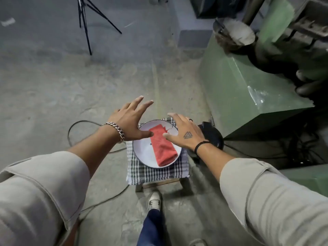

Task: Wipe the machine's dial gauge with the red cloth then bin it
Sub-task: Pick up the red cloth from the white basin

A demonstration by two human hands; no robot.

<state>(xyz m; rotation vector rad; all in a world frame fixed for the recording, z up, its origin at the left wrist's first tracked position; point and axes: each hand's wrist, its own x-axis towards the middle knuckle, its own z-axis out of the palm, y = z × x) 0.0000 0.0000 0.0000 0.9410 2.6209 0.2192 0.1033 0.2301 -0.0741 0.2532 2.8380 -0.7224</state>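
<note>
1. A folded red cloth [163, 145] is seen lying on a round white enamel plate with a dark rim [143, 148], running from the plate's far middle to its near right edge.
2. The plate is set on a black-and-white checked fabric [156, 172] draped over a small wooden stool [159, 182], which serves as the surface on the concrete floor [53, 86].
3. The left hand [130, 121], with a silver chain bracelet [116, 130] at the wrist, is held above the plate's far left rim; its grip is spread wide and nothing is held. Its thumb tip lies just beside the cloth's far left corner.
4. The right hand [184, 133], marked with a triangle tattoo and a black wristband [200, 146], is held over the plate's far right rim; its grip is likewise spread and empty. Its thumb tip lies over the cloth's far right edge; contact cannot be judged.
5. The cloth thus lies between and below both grips.
6. A green metal machine [248, 82] stands to the right, a black tripod [85, 20] at the far left.
</note>
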